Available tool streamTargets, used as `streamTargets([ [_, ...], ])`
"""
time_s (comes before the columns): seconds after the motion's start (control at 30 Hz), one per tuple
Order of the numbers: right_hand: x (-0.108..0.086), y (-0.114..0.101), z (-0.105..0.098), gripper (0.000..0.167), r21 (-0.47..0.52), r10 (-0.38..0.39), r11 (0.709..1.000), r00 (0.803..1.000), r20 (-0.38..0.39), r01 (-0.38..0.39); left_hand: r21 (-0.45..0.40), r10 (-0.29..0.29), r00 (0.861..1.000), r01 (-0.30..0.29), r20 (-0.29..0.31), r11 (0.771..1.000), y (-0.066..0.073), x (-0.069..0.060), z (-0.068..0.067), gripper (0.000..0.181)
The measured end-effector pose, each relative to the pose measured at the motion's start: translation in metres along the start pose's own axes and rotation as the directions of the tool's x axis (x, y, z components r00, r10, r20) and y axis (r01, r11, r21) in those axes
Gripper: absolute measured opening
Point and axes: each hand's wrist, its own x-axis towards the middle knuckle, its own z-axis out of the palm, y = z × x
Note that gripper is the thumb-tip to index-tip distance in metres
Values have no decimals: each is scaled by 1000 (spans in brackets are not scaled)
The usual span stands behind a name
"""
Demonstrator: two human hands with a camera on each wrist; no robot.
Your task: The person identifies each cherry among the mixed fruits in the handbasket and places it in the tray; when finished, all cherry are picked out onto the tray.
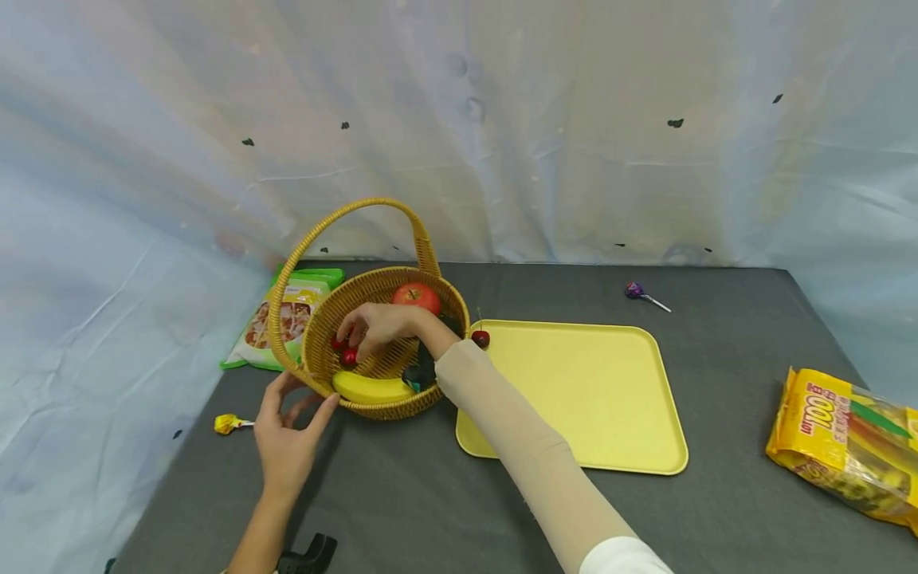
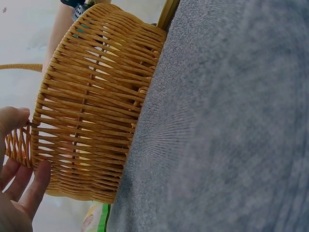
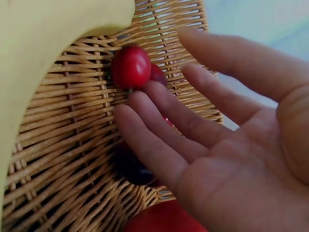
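A wicker basket (image 1: 394, 411) with a tall arched handle stands on the table's left half. My left hand (image 1: 287, 438) holds its near-left rim by the handle's foot, thumb on one side and fingers on the other in the left wrist view. My right hand (image 1: 385, 325) reaches inside, fingers spread and slightly bent beside red cherries (image 3: 131, 66); the fingertips are close to them, and contact is hard to tell. A banana (image 1: 369, 389) lies at the basket's near side, a red round fruit (image 1: 416, 295) at the far side. A dark round fruit (image 3: 133, 169) is partly behind my fingers.
Right of the basket lies a yellow tray (image 1: 574, 399), a cherry (image 1: 480, 339) at its corner. A purple lollipop (image 1: 634, 290), a yellow lollipop (image 1: 225, 423), a green-white bag (image 1: 287, 315) and a yellow snack package (image 1: 846, 446) lie around.
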Motion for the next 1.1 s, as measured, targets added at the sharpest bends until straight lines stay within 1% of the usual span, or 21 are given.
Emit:
streamTargets([
  [0.13,1,1,1,50,66,31,997,995,91,-37,-2,9,1000,-9,-3,1000,0,1,1,67],
  [0.2,1,0,2,52,85,45,995,992,115,-55,-3,13,1000,-13,-4,1000,0,1,2,67],
  [0.3,2,0,3,54,92,57,993,992,114,-67,5,4,1000,-4,-5,1000,2,2,3,68],
  [0.4,4,-1,5,58,72,66,995,992,106,-74,21,-3,1000,3,-5,1000,6,3,4,68],
  [0.47,7,-1,7,60,56,69,996,991,111,-75,37,3,1000,-3,-5,999,10,3,4,67],
  [0.57,10,-2,9,61,32,74,996,990,121,-78,32,11,1000,-11,-5,999,14,3,4,66],
  [0.63,11,-3,10,59,20,75,997,989,124,-79,17,17,1000,-16,-10,1000,12,2,3,65],
  [0.7,12,-4,11,59,2,78,997,988,131,-79,3,7,1000,-7,-8,1000,9,2,2,66],
  [0.8,12,-6,13,62,-26,80,997,985,150,-77,7,-4,1000,4,-3,1000,2,1,0,66],
  [0.9,11,-6,14,62,-42,83,996,984,155,-77,21,-19,1000,18,7,1000,-1,0,-1,67],
  [1.03,10,-6,15,58,-27,84,996,987,139,-81,22,-23,1000,23,7,1000,-1,0,-1,68],
  [1.1,11,-6,15,59,-22,85,996,988,133,-82,16,-22,1000,22,1,1000,0,1,0,68],
])
